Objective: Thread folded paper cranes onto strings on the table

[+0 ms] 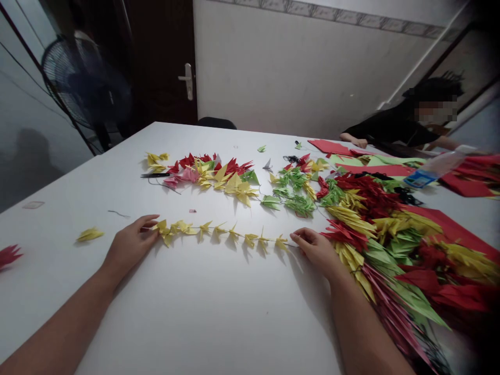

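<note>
A string of yellow folded-paper cranes (233,235) stretches between my hands above the white table. At its left end, the fingers of my left hand (135,239) are pinched around the string beside the last crane. My right hand (314,247) pinches the thread just past the rightmost crane, thumb and forefinger together. To the left of my left hand lies a small pile of loose yellow paper cranes (89,234). A heap of red, yellow and pink cranes (211,177) sits beyond the string, with green ones (299,190) to its right.
Large bunches of folded paper (371,224) cover the table's right side, near a plastic bottle (433,169) and red sheets. Black scissors (154,175) lie at the far left of the heap. A person (402,122) leans at the right; another stands by a fan (58,73).
</note>
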A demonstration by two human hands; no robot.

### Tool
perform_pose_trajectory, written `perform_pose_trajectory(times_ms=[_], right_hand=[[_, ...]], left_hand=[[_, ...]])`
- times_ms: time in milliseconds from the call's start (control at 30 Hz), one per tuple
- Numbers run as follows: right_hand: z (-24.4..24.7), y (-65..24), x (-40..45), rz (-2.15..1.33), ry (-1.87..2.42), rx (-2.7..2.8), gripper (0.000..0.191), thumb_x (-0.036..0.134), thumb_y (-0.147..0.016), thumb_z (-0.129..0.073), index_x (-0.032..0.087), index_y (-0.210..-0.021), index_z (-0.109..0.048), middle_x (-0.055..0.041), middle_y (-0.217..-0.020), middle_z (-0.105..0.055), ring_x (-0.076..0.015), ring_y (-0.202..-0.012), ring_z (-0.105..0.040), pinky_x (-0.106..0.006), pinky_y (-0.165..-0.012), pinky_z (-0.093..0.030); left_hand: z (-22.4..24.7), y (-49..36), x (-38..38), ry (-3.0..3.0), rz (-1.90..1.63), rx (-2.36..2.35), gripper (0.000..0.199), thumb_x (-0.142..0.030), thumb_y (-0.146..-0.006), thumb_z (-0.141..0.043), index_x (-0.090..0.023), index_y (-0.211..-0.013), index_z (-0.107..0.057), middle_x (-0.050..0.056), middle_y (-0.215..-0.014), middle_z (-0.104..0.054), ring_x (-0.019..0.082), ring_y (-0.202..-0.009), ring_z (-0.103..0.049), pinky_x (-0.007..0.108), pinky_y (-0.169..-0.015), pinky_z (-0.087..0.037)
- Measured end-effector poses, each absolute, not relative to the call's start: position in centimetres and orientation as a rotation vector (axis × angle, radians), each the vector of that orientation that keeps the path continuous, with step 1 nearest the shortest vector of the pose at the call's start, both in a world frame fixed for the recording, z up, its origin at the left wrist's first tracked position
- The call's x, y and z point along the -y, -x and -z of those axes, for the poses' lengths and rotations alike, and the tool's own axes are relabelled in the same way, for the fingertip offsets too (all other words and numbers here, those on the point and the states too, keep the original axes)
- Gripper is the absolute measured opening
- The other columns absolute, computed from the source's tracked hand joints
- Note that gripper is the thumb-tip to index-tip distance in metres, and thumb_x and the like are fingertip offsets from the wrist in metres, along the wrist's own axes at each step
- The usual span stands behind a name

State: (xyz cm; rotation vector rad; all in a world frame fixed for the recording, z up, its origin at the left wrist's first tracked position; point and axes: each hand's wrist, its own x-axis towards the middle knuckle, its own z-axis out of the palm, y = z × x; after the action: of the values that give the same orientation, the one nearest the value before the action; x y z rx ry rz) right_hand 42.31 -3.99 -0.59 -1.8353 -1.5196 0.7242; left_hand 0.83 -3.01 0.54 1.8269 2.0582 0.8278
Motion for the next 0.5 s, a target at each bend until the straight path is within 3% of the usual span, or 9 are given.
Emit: perform_pose_trajectory(times_ms=[233,333,500], right_hand=[[0.5,-42.3,4.0,-0.715,1.820,1.529,0.035,0.052,-0.068,-0.051,0.018,-0.072,-0.055,0.0032,-0.053,-0.048,-0.0113,-0.046,-0.042,-0.024,-0.046,-0.032],[0.7,-42.4,3.9,-0.719,1.830,1.525,0.034,0.052,-0.069,-0.050,0.018,-0.073,-0.055,0.0031,-0.054,-0.048,-0.0113,-0.047,-0.042,-0.024,-0.047,-0.031],[1.0,-42.6,3.9,-0.707,1.844,1.523,0.033,0.051,-0.069,-0.051,0.018,-0.073,-0.056,0.0027,-0.057,-0.050,-0.0115,-0.049,-0.043,-0.024,-0.048,-0.032]], left_hand=[[-0.1,0.5,2.7,-1.613,-0.885,-1.747,0.048,-0.044,-0.064,-0.058,-0.022,-0.106,-0.056,0.006,-0.096,-0.068,0.022,-0.087,-0.063,0.032,-0.075,-0.052],[-0.3,1.1,2.5,-1.449,-0.928,-1.648,0.044,-0.042,-0.065,-0.056,-0.021,-0.104,-0.059,0.006,-0.093,-0.068,0.019,-0.077,-0.064,0.030,-0.071,-0.053],[-0.6,2.1,2.4,-1.643,-0.671,-1.687,0.047,-0.047,-0.068,-0.055,-0.022,-0.108,-0.058,0.006,-0.091,-0.066,0.017,-0.067,-0.060,0.029,-0.063,-0.051]])
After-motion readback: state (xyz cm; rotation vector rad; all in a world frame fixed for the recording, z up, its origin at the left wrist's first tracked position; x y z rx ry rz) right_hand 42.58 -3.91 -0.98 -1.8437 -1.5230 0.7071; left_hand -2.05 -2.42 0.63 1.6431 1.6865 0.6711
